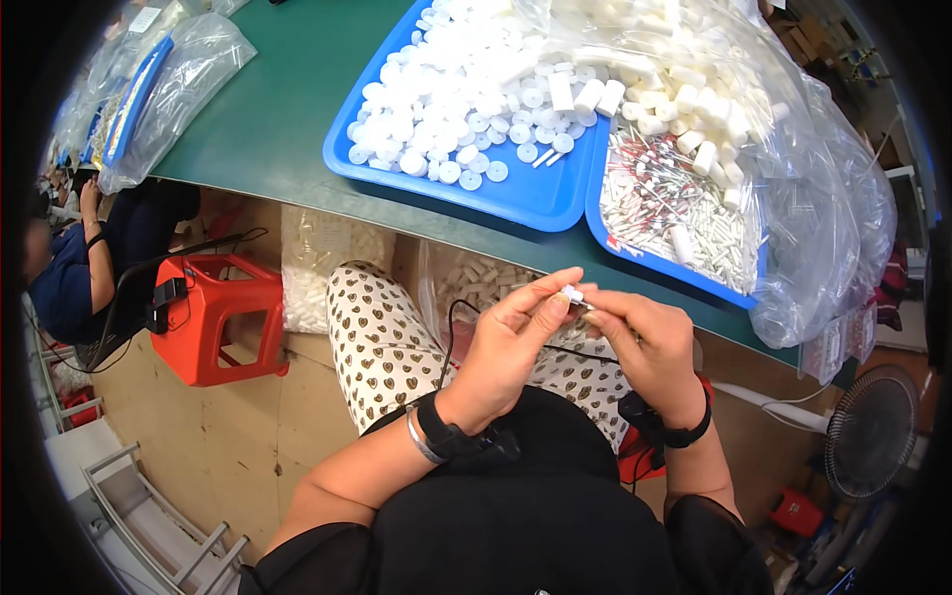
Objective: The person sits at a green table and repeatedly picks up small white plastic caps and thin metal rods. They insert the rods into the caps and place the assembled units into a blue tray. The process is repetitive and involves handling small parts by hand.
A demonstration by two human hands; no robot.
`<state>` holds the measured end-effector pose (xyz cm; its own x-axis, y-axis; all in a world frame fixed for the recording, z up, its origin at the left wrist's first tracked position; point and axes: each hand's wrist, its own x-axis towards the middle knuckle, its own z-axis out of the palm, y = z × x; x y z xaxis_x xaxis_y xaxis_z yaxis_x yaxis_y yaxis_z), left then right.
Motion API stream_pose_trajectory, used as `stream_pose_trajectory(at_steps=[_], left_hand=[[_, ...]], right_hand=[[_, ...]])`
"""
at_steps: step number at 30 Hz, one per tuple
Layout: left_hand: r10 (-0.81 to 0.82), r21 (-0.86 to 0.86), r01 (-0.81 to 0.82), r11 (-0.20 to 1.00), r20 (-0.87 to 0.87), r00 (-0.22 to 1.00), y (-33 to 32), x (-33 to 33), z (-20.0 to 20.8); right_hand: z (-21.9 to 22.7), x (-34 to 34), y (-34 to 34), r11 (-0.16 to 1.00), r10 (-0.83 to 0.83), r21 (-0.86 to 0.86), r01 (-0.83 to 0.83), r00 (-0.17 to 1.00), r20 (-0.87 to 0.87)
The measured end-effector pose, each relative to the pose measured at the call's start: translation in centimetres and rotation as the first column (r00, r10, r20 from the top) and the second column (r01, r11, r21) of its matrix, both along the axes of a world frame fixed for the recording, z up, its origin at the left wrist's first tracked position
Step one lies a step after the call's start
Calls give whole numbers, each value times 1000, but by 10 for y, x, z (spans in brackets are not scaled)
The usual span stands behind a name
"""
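Note:
My left hand pinches a small white plastic piece between thumb and fingertips, over my lap just off the table's near edge. Right beside it, the fingers of my right hand are pinched together, their tips meeting the same spot. What those right fingertips grip is too small and partly hidden to name. Beyond my hands stands a blue tray heaped with translucent white discs. To its right, another blue tray holds thin white and red-tipped pins and white cylinders.
Clear plastic bags drape over the right tray. A red stool is at the left, near another seated person. Bags of white parts lie under the green table. A black fan stands at the right.

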<state>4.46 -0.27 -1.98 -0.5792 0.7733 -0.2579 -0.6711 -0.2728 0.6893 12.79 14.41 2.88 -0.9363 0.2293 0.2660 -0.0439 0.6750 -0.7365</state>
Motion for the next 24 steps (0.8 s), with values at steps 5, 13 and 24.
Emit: stream_pose_trajectory(at_steps=[5, 13, 24], left_hand=[[-80, 6, 80, 997, -16, 997, -2, 2, -2], [-39, -29, 42, 999, 88, 995, -2, -7, -2], [-55, -28, 57, 998, 89, 995, -4, -15, 5]], right_hand=[[-9, 4, 11, 530, 148, -826, 193, 938, 315], [3, -1, 49, 735, -469, 510, 448, 878, -94], [6, 13, 74, 792, -561, 273, 546, 827, -26]])
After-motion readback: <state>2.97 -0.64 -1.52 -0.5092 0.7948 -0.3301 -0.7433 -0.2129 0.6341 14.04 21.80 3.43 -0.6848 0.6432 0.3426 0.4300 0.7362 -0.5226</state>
